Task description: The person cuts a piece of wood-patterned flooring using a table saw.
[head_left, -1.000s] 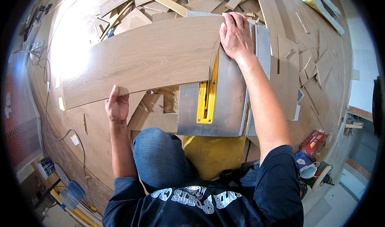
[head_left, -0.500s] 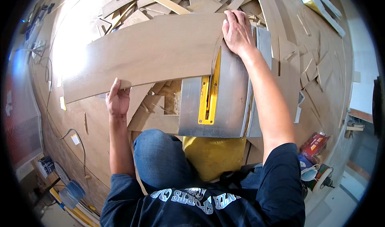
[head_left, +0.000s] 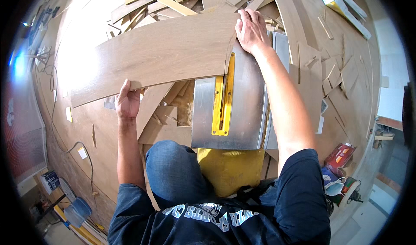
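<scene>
Our left hand (head_left: 128, 103) pinches the near edge of the board (head_left: 151, 54), thumb on top and fingers underneath. Our right hand (head_left: 253, 32) bends over its one-o'clock corner; we cannot tell whether it truly grips. Compared with a second ago, both hands and the board have slid toward twelve o'clock, baring more of the yellow insert (head_left: 216, 110) in the metal bench (head_left: 245, 106).

The board's three-o'clock end lies across the bench, while the rest overhangs toward nine o'clock. We have bare metal on its six-o'clock side, though our right arm crosses the bench's three-o'clock side and our knee (head_left: 171, 165) sits near its seven-o'clock corner. Scrap strips (head_left: 177, 6) crowd the twelve-o'clock side; a cable (head_left: 90, 167) snakes over the floor (head_left: 106, 134) toward eight o'clock.

The board looks long, flat and light brown with faint wood grain, glare whitening its nine-o'clock end.
</scene>
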`<state>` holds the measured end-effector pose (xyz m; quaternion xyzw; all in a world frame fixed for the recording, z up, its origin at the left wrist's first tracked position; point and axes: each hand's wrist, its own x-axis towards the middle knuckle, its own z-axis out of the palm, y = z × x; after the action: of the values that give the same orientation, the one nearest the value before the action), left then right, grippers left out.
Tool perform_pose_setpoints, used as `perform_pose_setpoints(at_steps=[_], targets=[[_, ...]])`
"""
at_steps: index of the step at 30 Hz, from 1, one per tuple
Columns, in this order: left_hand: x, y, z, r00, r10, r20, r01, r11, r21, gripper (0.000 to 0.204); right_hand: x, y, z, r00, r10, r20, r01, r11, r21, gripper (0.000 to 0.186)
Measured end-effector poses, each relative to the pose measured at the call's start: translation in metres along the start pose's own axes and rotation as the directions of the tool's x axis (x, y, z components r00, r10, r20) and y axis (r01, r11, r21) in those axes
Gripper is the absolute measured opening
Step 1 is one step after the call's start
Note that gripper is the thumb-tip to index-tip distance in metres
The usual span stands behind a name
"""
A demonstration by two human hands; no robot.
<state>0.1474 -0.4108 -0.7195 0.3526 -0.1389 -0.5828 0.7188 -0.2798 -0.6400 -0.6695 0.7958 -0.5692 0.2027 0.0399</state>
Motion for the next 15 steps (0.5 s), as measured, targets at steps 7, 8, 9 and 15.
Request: perform_pose_setpoints(at_steps=[7, 8, 9, 15], targets=[[-0.013, 0.0, -0.008, 1.0, 0.004, -0.009, -0.004, 1.0, 0.003, 0.017, -0.011, -0.003, -0.006, 1.0, 0.0, 0.0, 0.0, 0.999, 0.039, 0.042], [-0.015, 0.0, -0.009, 1.0, 0.002, -0.008, -0.002, 1.0, 0.005, 0.017, -0.013, -0.003, -0.007, 1.0, -0.008, -0.007, 0.008, 0.999, 0.045, 0.043], [-0.017, 0.0, -0.009, 1.0, 0.0, -0.006, 0.0, 1.0, 0.006, 0.017, -0.015, -0.004, -0.007, 1.0, -0.006, 0.001, 0.006, 1.0, 0.029, 0.044], [-0.032, 0.002, -0.021, 1.0, -0.007, -0.03, 0.007, 1.0, -0.015, 0.015, -0.025, -0.013, -0.013, 0.999, 0.008, 0.051, -0.011, 0.998, 0.054, 0.044]])
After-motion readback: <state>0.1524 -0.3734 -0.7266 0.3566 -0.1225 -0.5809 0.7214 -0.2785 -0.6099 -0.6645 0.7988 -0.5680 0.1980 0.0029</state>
